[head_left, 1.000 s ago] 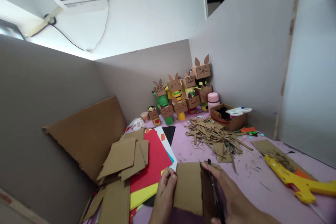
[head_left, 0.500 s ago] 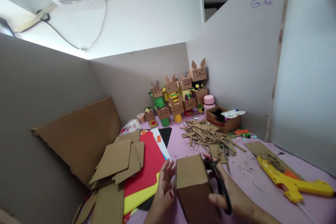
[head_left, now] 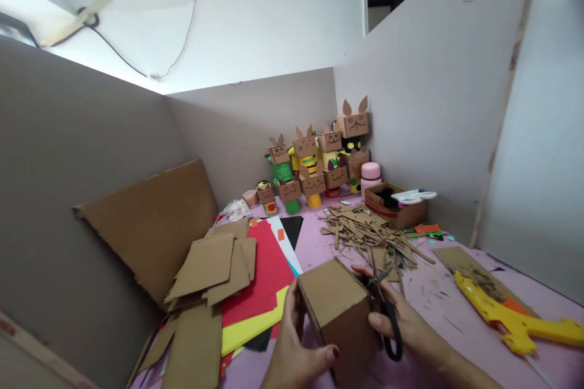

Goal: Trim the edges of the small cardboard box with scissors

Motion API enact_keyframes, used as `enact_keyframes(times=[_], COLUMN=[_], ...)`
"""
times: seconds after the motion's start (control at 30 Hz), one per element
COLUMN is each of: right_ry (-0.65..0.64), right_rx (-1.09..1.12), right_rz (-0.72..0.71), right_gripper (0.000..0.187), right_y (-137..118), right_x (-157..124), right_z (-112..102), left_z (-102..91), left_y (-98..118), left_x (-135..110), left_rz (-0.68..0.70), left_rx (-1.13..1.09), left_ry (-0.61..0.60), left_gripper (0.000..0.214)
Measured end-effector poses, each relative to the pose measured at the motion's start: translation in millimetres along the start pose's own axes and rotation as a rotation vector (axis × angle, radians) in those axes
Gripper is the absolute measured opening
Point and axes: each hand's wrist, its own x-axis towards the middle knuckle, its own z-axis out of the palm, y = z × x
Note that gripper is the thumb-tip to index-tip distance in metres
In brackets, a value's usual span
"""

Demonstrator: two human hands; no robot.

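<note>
A brown cardboard box (head_left: 335, 292) is turned at an angle in front of me, low in the view. My left hand (head_left: 295, 340) grips its left side, the thumb with a red nail lying on the front face and the fingers partly hidden behind. On the other side, my right hand (head_left: 410, 319) holds black-handled scissors (head_left: 390, 322), blades parted and pointing away from me. That hand's fingertips reach the box's right side. Beyond the scissor tips lies a heap of cardboard strips (head_left: 360, 228).
Cardboard sheets (head_left: 205, 267) are piled on the left beside red paper (head_left: 262, 273) and yellow paper (head_left: 250, 328). A yellow glue gun (head_left: 502, 316) lies right. Cardboard animal figures (head_left: 312, 182), a pink flask (head_left: 371, 176) and a box with white scissors (head_left: 399, 213) stand behind.
My left hand has gone from open beside the box to gripping its left side. The box has turned and tilted slightly. The scissors stay in my right hand, and the view has shifted.
</note>
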Motion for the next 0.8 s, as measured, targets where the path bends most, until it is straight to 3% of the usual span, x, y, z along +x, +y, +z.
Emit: enact_keyframes(times=[0.13,0.23,0.37,0.5,0.6,0.8], right_ry=[0.244,0.295,0.153,-0.064,-0.218,-0.359], right_rx=[-0.164,-0.237,-0.377,-0.533,-0.652,-1.018], right_rz=[0.029,0.081,0.132,0.051,-0.001,-0.135], right_gripper=[0.060,0.046,0.036,0.025,0.036,0.038], right_y=[14.2,16.0,-3.4,-36.4,-53.3,-39.6], right_x=[6.7,9.1,13.9,23.5,26.3,13.6], right_z=[-7.7,-14.2,-13.7,3.2,16.3,5.0], left_z=[-0.6,5.9,8.6,0.9,-5.4,-7.1], left_y=[-1.4,-1.3,-10.1,-24.8,-30.3,-26.2], left_x=[-6.0,-8.3,-4.9,-0.9,0.1,-0.7], left_rz=[0.030,0.116,0.295,0.233,0.221,0.371], left_rx=[0.322,0.512,0.589,0.627,0.659,0.966], left_ry=[0.292,0.400,0.501,0.543,0.576,0.581], left_gripper=[0.109,0.097,0.091,0.094,0.096,0.098])
